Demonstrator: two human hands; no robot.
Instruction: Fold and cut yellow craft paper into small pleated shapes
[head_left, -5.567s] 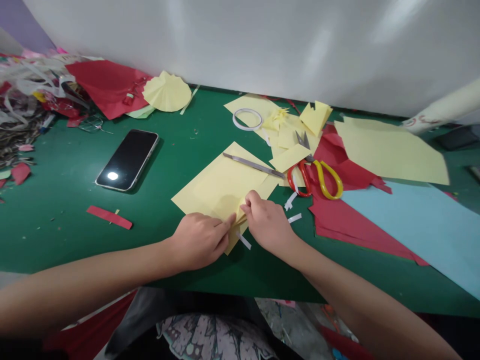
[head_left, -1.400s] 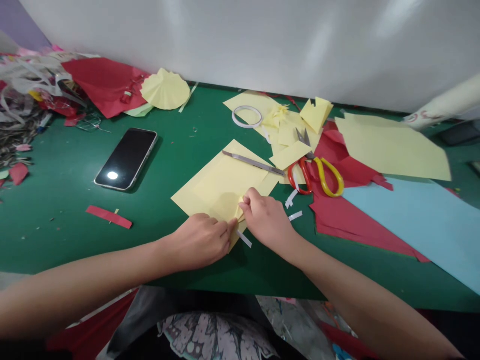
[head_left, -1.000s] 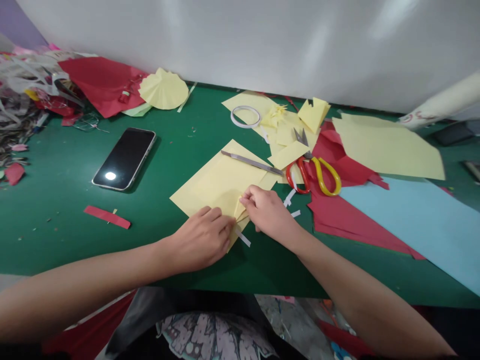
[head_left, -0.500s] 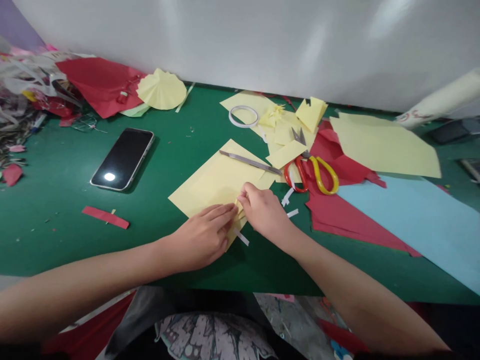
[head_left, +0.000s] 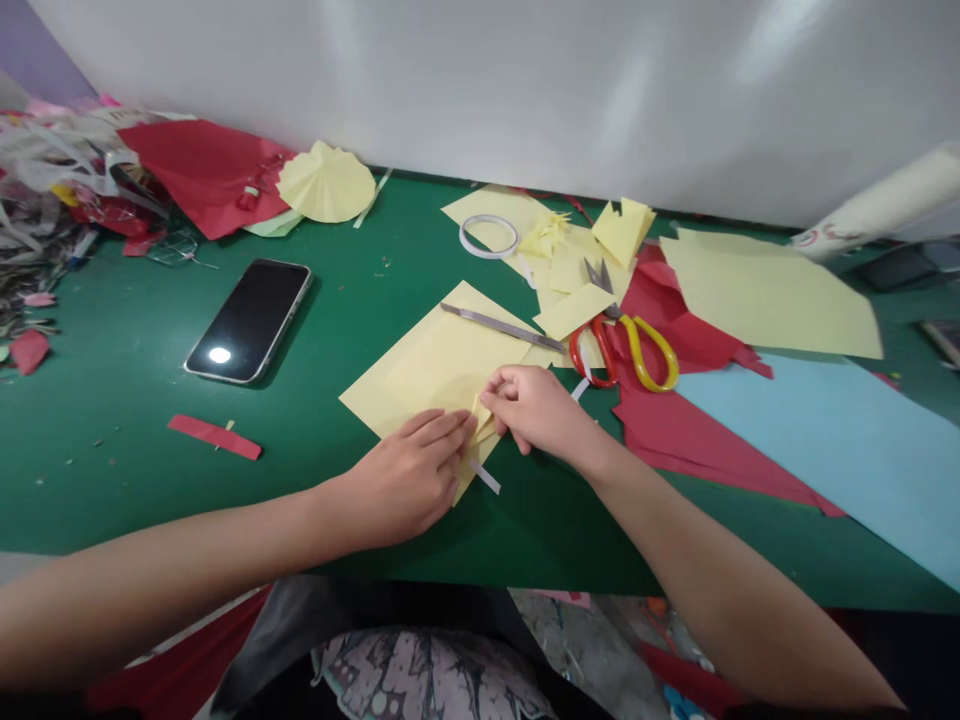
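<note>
My R hand (head_left: 536, 410) has the top of the small folded pale-yellow paper piece (head_left: 481, 420) pinched btwn thumb & index. My L hand (head_left: 411, 480) lies over its left side, fingers straight & close tog; thumb's hidden, so can't tell if it's gripping too. Hands are v. near each other, fingertips just abt meeting at the piece. It's over the near right part of the large flat pale-yellow paper sheet (head_left: 427, 365), w/ the narrow white paper-like strip (head_left: 486, 478) poking out below.

To do this well, I'd say: L fingers pin the layers so nothing slides, R pinch light, edges lined up b4 pressing. Then run a fingertip firmly along the crease, one direction, no rubbing back & forth. Thin paper probably dents if squeezed too hard. Keep the sheet flat on the glossy green table (head_left: 375, 270), & mind the slim grey metal blade-like tool (head_left: 502, 328) lying across its far edge; a nudge cld shift it.
</note>
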